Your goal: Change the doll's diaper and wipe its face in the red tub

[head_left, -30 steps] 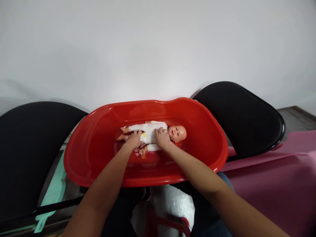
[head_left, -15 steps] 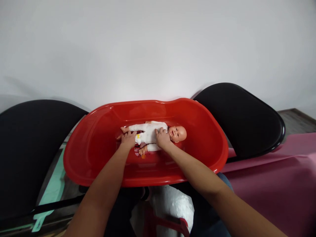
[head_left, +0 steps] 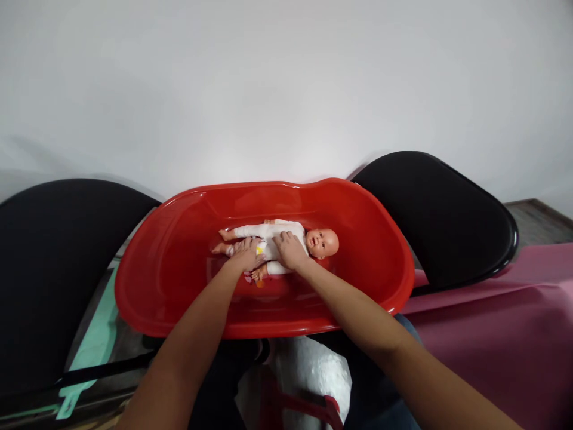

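Left hand (head_left: 245,255) open and flat on the hip of a baby doll (head_left: 286,230) in a white bodysuit, fingers spread slightly, no grip evident. Right hand (head_left: 290,251) likewise open on the doll's chest, just beside the left. Doll on its back, head toward the right, inside a red plastic baby bathtub (head_left: 268,186). Black rounded panels (head_left: 441,215) on either side of the tub; pink sheet (head_left: 487,340) at lower right; crumpled white plastic (head_left: 308,382) below the near rim.
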`<state>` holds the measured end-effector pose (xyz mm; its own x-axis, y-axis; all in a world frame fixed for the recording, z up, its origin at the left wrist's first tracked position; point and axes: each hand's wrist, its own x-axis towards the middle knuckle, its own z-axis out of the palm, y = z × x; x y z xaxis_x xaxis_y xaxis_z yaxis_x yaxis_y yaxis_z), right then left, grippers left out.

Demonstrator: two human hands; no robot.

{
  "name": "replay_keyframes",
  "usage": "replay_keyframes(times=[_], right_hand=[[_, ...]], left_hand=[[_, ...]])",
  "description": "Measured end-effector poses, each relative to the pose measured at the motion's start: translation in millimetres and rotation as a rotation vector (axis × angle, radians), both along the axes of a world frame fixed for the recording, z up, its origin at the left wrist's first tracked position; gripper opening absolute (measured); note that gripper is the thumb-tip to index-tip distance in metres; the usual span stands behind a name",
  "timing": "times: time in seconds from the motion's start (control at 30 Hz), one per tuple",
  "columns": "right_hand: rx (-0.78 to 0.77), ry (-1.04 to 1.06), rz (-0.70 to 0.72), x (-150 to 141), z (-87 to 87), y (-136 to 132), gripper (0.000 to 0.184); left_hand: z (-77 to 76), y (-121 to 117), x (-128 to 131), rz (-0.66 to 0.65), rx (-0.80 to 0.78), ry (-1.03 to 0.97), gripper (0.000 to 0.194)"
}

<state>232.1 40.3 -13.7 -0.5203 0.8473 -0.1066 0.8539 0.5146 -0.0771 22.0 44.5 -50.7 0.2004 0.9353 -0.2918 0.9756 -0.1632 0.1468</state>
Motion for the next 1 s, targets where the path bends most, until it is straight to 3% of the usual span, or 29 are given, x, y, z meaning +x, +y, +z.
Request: replay_keyframes(times=[0.13, 0.27, 0.4, 0.53, 0.7, 0.83, 1.0], right_hand=[[-0.088, 0.032, 0.296, 3, -10.7, -7, 0.059], [-0.066, -0.033, 0.389, 8, -24.3, -15, 0.060], [0.001, -0.071, 0.393, 10, -30.8, -17, 0.037], [0.002, -0.073, 0.358, 8, -31.9, -13, 0.032], [-0.013, -0.043, 0.320, 8, -34.3, -7, 0.043], [-0.033, -0.026, 0.299, 7, -37.2, -6, 0.046], [-0.056, -0.021, 0.289, 5, -37.8, -5, 0.054]], left_hand=[[-4.3, 1, -6, 0.018, -0.013, 0.041, 0.071], [-4.3, 1, -10, 0.022, -0.013, 0.090, 0.079], [0.4, 0, -12, 0.023, -0.015, 0.148, 0.078], [3.3, 0, -18, 0.032, 0.000, 0.180, 0.069], [2.2, 0, -33, 0.116, 0.031, 0.208, 0.055], [0.9, -1, -41, 0.231, 0.034, 0.274, 0.059], [1.3, -2, -38, 0.194, -0.001, 0.268, 0.063]])
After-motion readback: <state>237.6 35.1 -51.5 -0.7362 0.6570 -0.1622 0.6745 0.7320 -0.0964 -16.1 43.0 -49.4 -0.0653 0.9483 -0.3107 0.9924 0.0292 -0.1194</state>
